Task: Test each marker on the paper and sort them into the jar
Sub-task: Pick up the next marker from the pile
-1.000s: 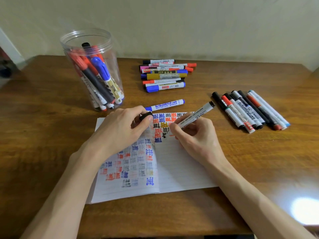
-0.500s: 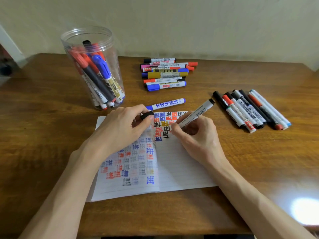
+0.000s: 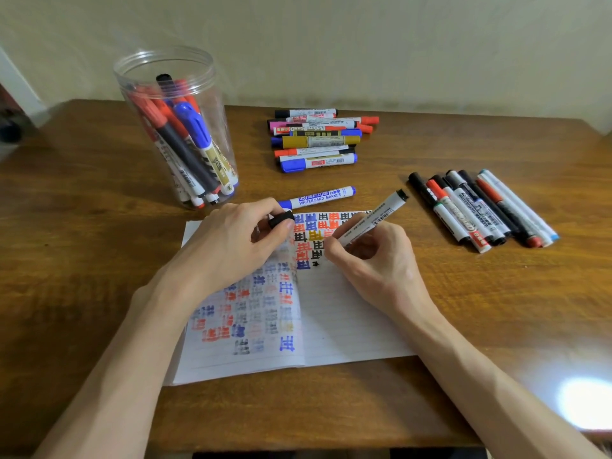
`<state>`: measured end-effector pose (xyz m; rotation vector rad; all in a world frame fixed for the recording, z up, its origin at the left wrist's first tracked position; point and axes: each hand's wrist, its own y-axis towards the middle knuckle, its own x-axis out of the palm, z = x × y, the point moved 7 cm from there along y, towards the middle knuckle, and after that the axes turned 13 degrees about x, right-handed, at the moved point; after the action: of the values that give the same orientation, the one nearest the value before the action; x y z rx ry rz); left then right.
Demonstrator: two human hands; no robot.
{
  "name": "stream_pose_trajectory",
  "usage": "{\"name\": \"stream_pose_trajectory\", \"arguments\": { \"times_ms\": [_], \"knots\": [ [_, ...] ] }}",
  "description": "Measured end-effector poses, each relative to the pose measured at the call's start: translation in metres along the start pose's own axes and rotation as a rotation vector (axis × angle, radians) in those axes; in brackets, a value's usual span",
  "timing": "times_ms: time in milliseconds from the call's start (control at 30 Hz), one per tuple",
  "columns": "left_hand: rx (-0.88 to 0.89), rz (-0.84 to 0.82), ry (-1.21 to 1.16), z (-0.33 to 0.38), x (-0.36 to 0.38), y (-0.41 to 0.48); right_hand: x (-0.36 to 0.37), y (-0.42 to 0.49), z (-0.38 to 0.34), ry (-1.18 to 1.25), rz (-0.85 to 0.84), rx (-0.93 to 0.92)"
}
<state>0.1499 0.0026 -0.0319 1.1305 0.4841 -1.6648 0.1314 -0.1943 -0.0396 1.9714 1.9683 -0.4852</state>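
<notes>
Tilted steeper, the marker (image 3: 377, 217) pinched by the right hand (image 3: 374, 263) slants tail up-right; the left hand (image 3: 231, 246) pinches its cap (image 3: 280, 218) alongside.

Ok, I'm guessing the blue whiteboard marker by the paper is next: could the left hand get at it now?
Probably yes. The blue whiteboard marker lies uncovered just beyond the left hand, nothing between them; but that hand pinches a black cap, so its fingers are busy.

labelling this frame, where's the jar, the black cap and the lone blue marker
jar (image 3: 162, 51), head view, back of the rim
black cap (image 3: 280, 219), head view, middle of its side
blue marker (image 3: 319, 197), head view, middle of the barrel
</notes>
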Motion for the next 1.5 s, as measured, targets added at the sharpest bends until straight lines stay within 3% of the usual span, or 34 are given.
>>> {"name": "stream_pose_trajectory", "arguments": {
  "times_ms": [1500],
  "knots": [
    [-0.007, 0.005, -0.002, -0.0027, -0.0003, 0.0006, -0.0020, 0.0022, 0.0045, 0.021, 0.017, 0.032]
  ]
}}
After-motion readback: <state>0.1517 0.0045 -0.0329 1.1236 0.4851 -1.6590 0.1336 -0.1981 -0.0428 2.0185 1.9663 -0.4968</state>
